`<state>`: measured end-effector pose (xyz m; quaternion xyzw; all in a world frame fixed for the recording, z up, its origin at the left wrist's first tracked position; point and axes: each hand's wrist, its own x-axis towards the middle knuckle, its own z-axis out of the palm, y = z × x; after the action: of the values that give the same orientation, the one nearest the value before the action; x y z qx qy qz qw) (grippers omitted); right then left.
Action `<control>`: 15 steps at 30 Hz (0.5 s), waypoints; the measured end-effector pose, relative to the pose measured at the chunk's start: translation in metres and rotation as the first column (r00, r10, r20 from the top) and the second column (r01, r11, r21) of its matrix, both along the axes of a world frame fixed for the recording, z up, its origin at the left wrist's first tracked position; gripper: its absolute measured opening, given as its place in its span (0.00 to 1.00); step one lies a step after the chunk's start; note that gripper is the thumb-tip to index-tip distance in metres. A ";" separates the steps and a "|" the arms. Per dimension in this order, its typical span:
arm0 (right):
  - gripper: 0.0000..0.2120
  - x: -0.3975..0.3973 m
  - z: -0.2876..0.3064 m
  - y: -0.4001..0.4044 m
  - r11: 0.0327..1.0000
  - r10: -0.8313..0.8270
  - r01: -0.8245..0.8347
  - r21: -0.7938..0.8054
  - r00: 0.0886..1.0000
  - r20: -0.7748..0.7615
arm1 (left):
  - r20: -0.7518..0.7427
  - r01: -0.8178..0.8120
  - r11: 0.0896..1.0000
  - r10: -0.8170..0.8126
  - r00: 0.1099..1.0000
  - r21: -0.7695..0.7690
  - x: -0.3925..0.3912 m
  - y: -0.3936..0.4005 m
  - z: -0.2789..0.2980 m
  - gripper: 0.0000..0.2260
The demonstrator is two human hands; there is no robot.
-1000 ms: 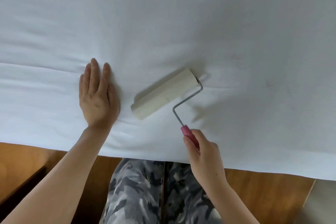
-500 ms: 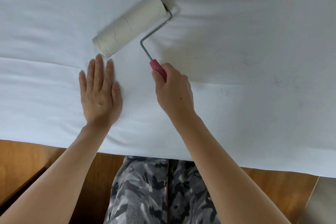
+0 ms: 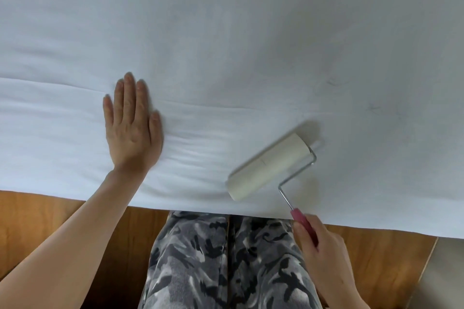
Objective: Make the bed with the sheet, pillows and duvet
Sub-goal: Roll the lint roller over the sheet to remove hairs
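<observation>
A white sheet (image 3: 251,45) covers the bed and fills the upper part of the view, with faint creases near its front edge. My left hand (image 3: 131,128) lies flat on the sheet with straight fingers, pressing it down. My right hand (image 3: 324,251) grips the pink handle of a lint roller (image 3: 270,167). The roller's cream drum rests on the sheet near the front edge, right of my left hand, and looks blurred. No pillows or duvet are in view.
Wooden floor (image 3: 37,221) runs along the bed's front edge. My legs in grey camouflage trousers (image 3: 226,263) stand against the bed. A pale surface (image 3: 444,278) shows at the bottom right corner. A few dark hairs (image 3: 374,106) lie on the sheet at right.
The roller went from the near sheet up to the far left, then came back toward the front edge and further right. My right hand pulled back with it. My left hand stayed flat.
</observation>
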<state>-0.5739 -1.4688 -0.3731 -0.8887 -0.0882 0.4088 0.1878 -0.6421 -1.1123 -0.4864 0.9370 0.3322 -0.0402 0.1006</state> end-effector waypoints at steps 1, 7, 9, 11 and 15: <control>0.17 -0.005 0.001 -0.010 1.000 -0.009 0.009 -0.029 1.000 -0.007 | -0.006 0.003 1.000 -0.003 1.000 0.001 0.001 0.000 0.001 0.26; 0.18 -0.007 -0.005 -0.010 0.997 -0.017 0.013 -0.073 0.999 -0.048 | 0.006 0.052 0.998 -0.052 0.999 -0.020 0.001 -0.024 0.004 0.26; 0.19 0.006 -0.011 0.017 0.999 0.021 -0.023 -0.039 0.999 -0.045 | 0.007 0.045 0.999 -0.045 0.999 -0.029 -0.004 -0.035 0.004 0.27; 0.19 0.025 -0.020 0.053 0.998 0.063 -0.063 0.019 0.998 -0.009 | 0.009 0.018 0.999 -0.018 1.000 -0.027 -0.009 -0.044 0.004 0.27; 0.14 0.069 -0.032 0.137 0.990 0.096 -0.099 0.098 0.995 0.037 | 0.006 -0.019 1.000 0.019 1.000 -0.019 -0.014 -0.055 0.004 0.27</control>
<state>-0.5050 -1.3318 -0.4049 -0.8793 -0.1549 0.3983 0.2103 -0.6557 -1.1678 -0.4827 0.9329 0.3405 -0.0393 0.1109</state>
